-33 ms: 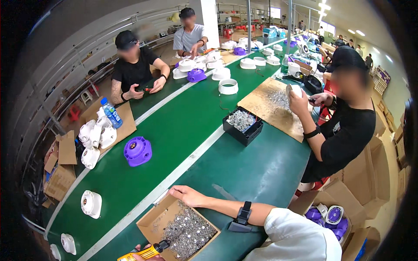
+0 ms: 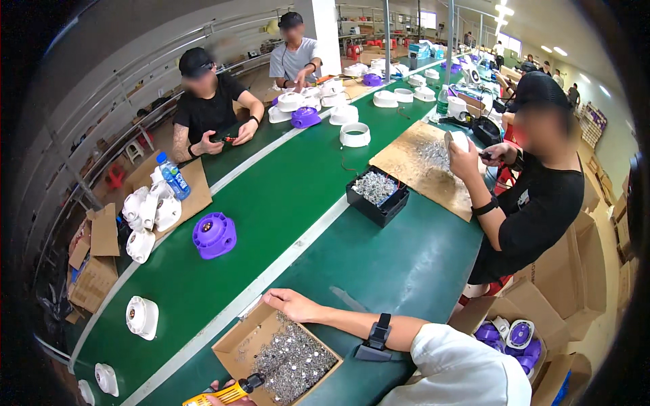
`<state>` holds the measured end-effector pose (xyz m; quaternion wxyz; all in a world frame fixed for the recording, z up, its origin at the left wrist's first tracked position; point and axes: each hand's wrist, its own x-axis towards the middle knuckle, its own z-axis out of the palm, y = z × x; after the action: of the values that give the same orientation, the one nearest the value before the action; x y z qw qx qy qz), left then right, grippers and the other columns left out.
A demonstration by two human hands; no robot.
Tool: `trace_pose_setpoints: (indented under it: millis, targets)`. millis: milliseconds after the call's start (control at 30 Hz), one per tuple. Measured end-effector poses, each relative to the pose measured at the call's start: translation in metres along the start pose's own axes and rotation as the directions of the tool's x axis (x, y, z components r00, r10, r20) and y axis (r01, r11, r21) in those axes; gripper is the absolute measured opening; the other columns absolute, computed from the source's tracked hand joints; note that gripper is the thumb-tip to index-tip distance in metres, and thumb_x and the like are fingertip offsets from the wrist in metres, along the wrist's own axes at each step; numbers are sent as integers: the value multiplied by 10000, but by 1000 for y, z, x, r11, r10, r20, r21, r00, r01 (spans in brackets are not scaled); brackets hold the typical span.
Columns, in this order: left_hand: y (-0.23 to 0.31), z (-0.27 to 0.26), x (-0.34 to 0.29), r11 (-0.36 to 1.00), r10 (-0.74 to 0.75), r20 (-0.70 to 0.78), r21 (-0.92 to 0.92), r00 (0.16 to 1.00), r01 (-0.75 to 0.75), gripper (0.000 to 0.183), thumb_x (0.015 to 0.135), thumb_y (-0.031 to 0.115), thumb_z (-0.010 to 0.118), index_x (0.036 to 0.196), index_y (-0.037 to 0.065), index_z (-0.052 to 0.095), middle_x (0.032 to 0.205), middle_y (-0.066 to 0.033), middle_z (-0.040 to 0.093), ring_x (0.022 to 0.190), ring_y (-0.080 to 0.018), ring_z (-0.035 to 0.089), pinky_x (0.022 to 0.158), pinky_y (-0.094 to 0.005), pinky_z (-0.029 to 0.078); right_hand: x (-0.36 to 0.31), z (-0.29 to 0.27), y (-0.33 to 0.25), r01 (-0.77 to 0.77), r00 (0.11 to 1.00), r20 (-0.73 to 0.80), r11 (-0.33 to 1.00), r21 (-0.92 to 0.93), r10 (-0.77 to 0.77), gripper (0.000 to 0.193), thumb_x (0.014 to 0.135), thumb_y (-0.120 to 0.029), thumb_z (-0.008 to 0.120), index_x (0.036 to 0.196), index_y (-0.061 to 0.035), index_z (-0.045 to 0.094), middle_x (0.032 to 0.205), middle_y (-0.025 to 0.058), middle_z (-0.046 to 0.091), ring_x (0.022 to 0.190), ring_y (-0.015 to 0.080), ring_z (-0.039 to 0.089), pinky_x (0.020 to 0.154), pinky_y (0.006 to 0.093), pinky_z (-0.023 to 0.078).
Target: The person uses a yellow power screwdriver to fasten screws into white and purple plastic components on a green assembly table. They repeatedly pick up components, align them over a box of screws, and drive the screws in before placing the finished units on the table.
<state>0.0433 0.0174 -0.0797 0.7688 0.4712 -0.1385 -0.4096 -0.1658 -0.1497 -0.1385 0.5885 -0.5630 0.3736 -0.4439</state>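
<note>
My right hand (image 2: 294, 305) is closed on the far corner of a shallow cardboard box (image 2: 233, 347), its forearm reaching in from the right. Inside the box lies a heap of small metal screws (image 2: 291, 362). At the lower edge, my left hand (image 2: 233, 399) is wrapped round a yellow electric screwdriver (image 2: 220, 394), only part of which shows. The tool's black tip end points over the near left side of the screws. Most of my left hand is cut off by the picture's edge.
A green conveyor belt (image 2: 271, 203) carries a purple housing (image 2: 214, 235) and a white housing (image 2: 141, 317). A black bin of metal parts (image 2: 376, 196) stands ahead. One co-worker (image 2: 535, 183) works at the right; two others sit across the belt. White housings and a bottle (image 2: 173, 177) are at left.
</note>
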Motion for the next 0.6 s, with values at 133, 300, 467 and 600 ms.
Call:
trace_pose_setpoints:
  millis: [133,300,467,600]
  targets:
    - [-3,-6,5,1000,1,-30,-22,1000,-2,498,871,461,558,1175,76,474,1088,-91,559,971,-247,559,861,-388,474,-1,0,-6,-13,1000,0,997,-79,13,372,976,-324,404,1034,0,577,935,113,627,887,183,569,812,323,443]
    - [-1,-4,3,1000,1,7,-26,1000,-1,479,872,460,556,1139,67,492,1072,-89,562,964,-253,561,865,-394,474,-1,-1,-5,-8,1000,2,998,-64,8,375,976,-327,402,1043,-1,575,937,120,627,885,191,573,807,328,445]
    - [3,1,-1,1000,-2,7,-19,1000,2,462,876,448,556,1126,64,496,1065,-88,561,968,-253,553,877,-399,466,-2,-1,-6,-13,1000,14,998,-63,14,370,974,-323,403,1048,-5,576,937,121,628,883,191,573,806,329,447]
    - [2,0,-1,1000,-5,22,-28,1000,6,455,877,439,558,1128,63,501,1071,-91,560,976,-248,547,889,-401,459,-2,-2,-3,4,1000,0,998,-67,-4,370,973,-324,406,1048,-6,577,936,120,628,882,189,573,806,327,448]
